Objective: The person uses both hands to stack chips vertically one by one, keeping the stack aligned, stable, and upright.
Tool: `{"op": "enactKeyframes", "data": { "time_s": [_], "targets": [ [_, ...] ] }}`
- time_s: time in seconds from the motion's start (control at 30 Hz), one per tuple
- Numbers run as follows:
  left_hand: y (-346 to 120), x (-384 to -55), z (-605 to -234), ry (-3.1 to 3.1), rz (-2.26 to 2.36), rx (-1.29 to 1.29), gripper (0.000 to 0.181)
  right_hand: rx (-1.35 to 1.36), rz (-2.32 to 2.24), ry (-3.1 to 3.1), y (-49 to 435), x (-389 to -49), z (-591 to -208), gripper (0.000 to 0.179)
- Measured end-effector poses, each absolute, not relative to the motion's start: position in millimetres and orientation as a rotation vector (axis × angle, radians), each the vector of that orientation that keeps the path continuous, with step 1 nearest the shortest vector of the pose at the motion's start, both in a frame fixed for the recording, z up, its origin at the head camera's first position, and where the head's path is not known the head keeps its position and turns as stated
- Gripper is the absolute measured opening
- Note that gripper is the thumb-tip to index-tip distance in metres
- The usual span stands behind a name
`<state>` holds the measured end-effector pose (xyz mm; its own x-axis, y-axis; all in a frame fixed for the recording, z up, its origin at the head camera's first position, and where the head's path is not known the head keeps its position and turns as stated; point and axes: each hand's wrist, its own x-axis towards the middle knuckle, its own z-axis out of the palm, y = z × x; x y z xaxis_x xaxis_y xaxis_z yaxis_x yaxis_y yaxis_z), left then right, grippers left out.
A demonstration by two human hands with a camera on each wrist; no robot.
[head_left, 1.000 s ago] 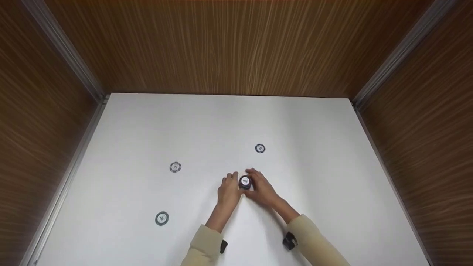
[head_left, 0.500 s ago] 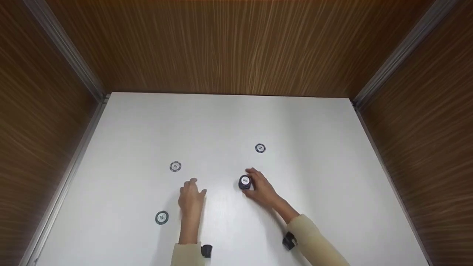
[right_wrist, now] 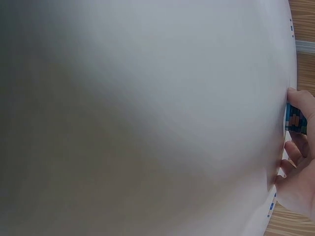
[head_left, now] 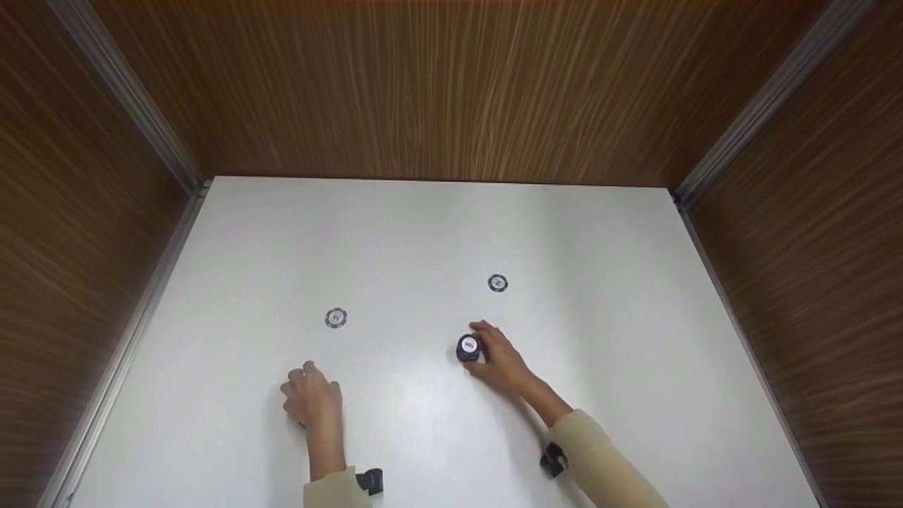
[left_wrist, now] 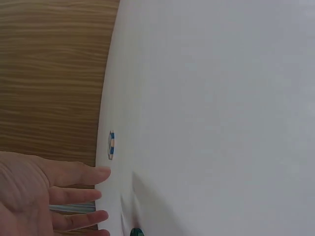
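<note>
My right hand [head_left: 502, 363] holds a short stack of poker chips [head_left: 468, 346] on the white table, thumb at the near side and fingers at the far side. A white-centred chip tops the stack. The right wrist view catches the stack's coloured edges [right_wrist: 295, 119] between thumb and fingers. Over at the left, my left hand [head_left: 314, 402] hovers above a green poker chip [left_wrist: 137, 232], almost wholly hidden beneath it in the head view. Its fingers [left_wrist: 74, 195] are extended and spread in the left wrist view, holding nothing.
Two loose poker chips lie flat farther back: one with a dark rim [head_left: 336, 317] beyond my left hand, another [head_left: 498, 283] beyond the stack. Wood-grain panels [head_left: 437, 92] enclose the white tabletop [head_left: 600, 296] at the back and both sides.
My left hand has left the stack and moved left and nearer, now covering the green chip. The right hand stays on the stack.
</note>
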<state>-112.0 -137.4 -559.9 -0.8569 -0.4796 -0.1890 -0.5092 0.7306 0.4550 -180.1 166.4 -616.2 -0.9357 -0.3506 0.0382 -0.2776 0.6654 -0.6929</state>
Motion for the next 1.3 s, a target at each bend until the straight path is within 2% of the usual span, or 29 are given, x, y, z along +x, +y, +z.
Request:
{"op": "enactKeyframes", "data": {
  "time_s": [0.6, 1.3],
  "targets": [
    [-147, -100, -568, 2.848, 0.832, -0.821, 0.044, -0.478, -1.087, 2.767, 167, -180, -614, 0.054],
    [-158, -90, -555, 2.674, 0.875, -0.726, 0.051, -0.508, -1.127, 2.759, 169, -180, -613, 0.054]
  ]
}}
